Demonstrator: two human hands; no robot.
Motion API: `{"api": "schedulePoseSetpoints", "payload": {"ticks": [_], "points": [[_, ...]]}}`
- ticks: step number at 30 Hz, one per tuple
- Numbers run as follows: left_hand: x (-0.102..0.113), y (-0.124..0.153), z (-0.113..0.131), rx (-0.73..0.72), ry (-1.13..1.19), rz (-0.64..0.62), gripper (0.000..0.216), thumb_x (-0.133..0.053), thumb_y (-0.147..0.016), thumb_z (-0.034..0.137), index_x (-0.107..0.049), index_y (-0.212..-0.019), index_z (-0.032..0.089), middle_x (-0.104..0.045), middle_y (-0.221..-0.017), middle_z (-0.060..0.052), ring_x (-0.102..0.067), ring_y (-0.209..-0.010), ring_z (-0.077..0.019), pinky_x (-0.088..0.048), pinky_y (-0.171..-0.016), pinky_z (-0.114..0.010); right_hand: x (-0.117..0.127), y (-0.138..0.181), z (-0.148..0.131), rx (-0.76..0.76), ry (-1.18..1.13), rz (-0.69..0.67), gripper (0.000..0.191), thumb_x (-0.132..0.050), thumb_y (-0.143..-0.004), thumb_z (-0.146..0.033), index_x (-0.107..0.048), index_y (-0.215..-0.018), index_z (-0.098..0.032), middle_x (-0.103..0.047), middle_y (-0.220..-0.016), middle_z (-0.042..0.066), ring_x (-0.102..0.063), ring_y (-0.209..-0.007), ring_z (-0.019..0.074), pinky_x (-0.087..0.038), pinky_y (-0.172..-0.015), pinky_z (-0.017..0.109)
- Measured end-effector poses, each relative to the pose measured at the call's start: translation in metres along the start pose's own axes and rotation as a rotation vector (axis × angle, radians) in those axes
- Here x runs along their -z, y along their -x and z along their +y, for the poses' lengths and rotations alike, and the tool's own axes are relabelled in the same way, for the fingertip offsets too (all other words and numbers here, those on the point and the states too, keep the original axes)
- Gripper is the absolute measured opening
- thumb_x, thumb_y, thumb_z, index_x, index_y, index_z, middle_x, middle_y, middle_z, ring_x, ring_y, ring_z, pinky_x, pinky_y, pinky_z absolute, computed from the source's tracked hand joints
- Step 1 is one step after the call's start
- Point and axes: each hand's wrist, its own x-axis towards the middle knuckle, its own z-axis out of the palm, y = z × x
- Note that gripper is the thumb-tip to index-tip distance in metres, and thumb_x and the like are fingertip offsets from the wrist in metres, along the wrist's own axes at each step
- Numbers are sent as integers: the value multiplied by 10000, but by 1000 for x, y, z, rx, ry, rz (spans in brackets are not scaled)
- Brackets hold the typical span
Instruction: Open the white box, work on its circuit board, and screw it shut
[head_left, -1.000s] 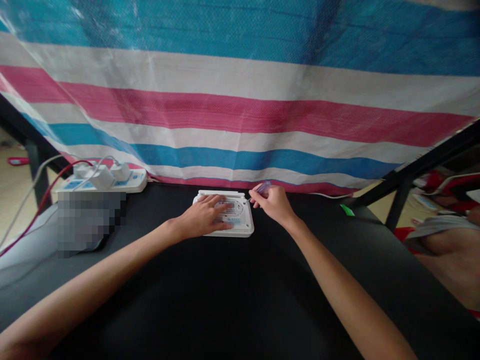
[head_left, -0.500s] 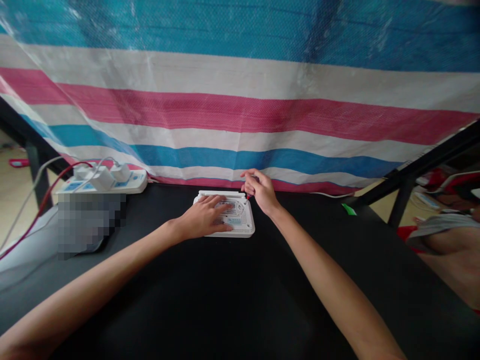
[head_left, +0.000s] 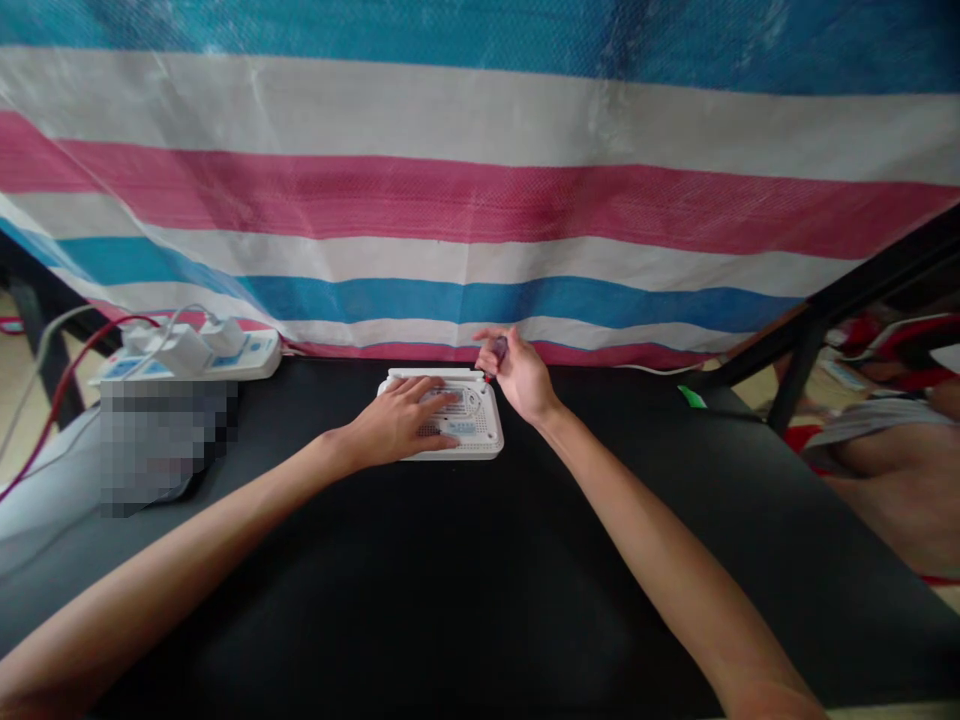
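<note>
A small white router-like box (head_left: 480,432) lies bottom-up on the black table (head_left: 480,560), near the far edge. My left hand (head_left: 397,422) lies flat on its left half, fingers spread over the vented underside. My right hand (head_left: 517,375) is at the box's far right corner, fingers closed round a small screwdriver (head_left: 498,350) with a translucent purplish handle, held upright. Its tip points down at that corner and is hard to see.
A white power strip (head_left: 195,355) with plugs and grey and red cables sits at the far left. A pixelated patch lies below it. A striped tarp (head_left: 480,200) hangs behind the table. A green tag (head_left: 694,397) is at the right edge. Another person's arm shows at far right.
My right hand moved left from the box's right side to its far right corner and raised the screwdriver upright. My left hand stayed on the box. The view shifted down slightly.
</note>
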Motion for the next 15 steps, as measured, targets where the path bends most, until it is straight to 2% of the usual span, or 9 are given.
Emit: {"api": "schedulePoseSetpoints", "payload": {"ticks": [2,6,8,11,13,15], "points": [[0,0,0,-3,-3,-4,620,-485,-931,630,-508,-1391,215,-500,-1417,-145,-510,-1283,-331,-392,-1075,-502,0,-1,0,16,-4,-12,474,-514,-858,-688,-620,-827,-227,-421,-617,-25,-462,-566,135,-477,-645,308],[-1,0,0,0,1,-7,622,-489,-930,629,-516,-1391,211,-500,-1417,-149,-510,-1281,-336,-384,-1079,-511,3,-2,9,37,56,22,437,-668,-780,-637,-507,-719,-235,-504,-666,-16,-532,-648,145,-479,-682,307],[-1,0,0,5,5,-5,625,-496,-925,631,-522,-1388,211,-500,-1418,-152,-509,-1281,-341,-384,-1078,-516,2,-1,14,5,84,18,460,-664,-771,-664,-485,-721,-243,-422,-587,-51,-456,-548,126,-443,-605,290],[-1,0,0,5,2,-4,626,-505,-924,625,-522,-1390,207,-497,-1423,-155,-511,-1279,-345,-383,-1082,-515,-1,0,15,-22,55,-17,504,-489,-839,-743,-546,-791,-244,-327,-563,-64,-365,-482,120,-402,-550,284],[-1,0,0,1,3,2,620,-507,-925,621,-521,-1392,213,-498,-1424,-151,-512,-1279,-342,-383,-1085,-513,-2,0,11,-17,34,-7,536,-432,-856,-748,-578,-821,-233,-391,-608,-35,-426,-532,133,-428,-585,291],[-2,0,-1,-3,7,16,611,-509,-925,619,-521,-1393,227,-503,-1420,-143,-512,-1281,-339,-387,-1082,-514,-1,-2,7,-12,39,28,509,-511,-822,-732,-572,-802,-227,-486,-676,-2,-508,-625,151,-462,-639,295]]}}
